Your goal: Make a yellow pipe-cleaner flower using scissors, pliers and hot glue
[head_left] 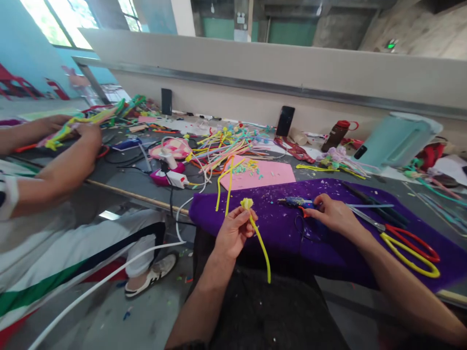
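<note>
Yellow fuzzy stem (260, 240) is sitting just below centre of the frame, the left hand (235, 228) pinching it right under its bunched head; too tight a squeeze could be flattening that. Right of centre, the right hand (333, 214) is gripping the blue glue gun (295, 202) (mind that looping cord (301, 228)!), where a snag could be dragging it across the purple cloth (204, 209).
</note>
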Available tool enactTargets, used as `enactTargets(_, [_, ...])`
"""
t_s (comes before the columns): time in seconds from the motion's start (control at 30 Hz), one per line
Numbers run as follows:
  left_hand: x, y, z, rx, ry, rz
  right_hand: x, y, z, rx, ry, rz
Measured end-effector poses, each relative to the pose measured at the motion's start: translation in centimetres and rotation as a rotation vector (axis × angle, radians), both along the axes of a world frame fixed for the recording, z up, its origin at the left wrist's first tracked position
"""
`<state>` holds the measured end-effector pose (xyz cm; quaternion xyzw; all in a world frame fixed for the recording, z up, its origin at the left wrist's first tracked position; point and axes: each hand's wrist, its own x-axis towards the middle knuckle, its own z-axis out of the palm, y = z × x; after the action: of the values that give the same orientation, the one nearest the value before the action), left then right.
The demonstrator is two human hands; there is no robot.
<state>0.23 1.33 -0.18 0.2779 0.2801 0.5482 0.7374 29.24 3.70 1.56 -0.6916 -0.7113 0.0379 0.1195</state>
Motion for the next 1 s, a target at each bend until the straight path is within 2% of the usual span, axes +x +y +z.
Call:
enactTargets(0.17, [-0.2, 0.0, 0.0, -0.032, -0.110, -0.010, 0.5, -0.1, -0.8, -0.007, 0.157, 0.043])
enactTargets(0.33, [-0.4, 0.1, -0.3, -0.050, -0.215, -0.039, 0.9, -1.4, -1.2, 0.030, 0.102, -0.072])
enactTargets(0.47, [-0.4, 0.2, -0.5, -0.057, -0.230, -0.041, 0.7, -1.1, -0.9, -0.075, 0.072, 0.016])
enactTargets(0.6, [-0.3, 0.2, -0.4, -0.071, -0.239, -0.028, 0.5, -0.2, -1.1, -0.070, 0.127, 0.035])
enactTargets(0.7, [-0.3, 0.1, -0.3, -0.069, -0.251, -0.036, 0.6, -0.1, -1.4, -0.075, 0.310, 0.043])
enactTargets(0.83, [-0.4, 0.1, -0.3, -0.073, -0.244, -0.036, 0.3, -1.0, -0.9, -0.149, 0.736, 0.037])
enactTargets(0.9, [-0.4, 0.1, -0.4, -0.083, -0.236, -0.032, -0.3, -1.6, -0.4, -0.048, 0.853, 0.013])
enactTargets(1.0, [-0.4, 0.0, -0.4, -0.079, -0.222, -0.030, -1.3, -2.4, 0.3, 0.223, 0.971, -0.063])
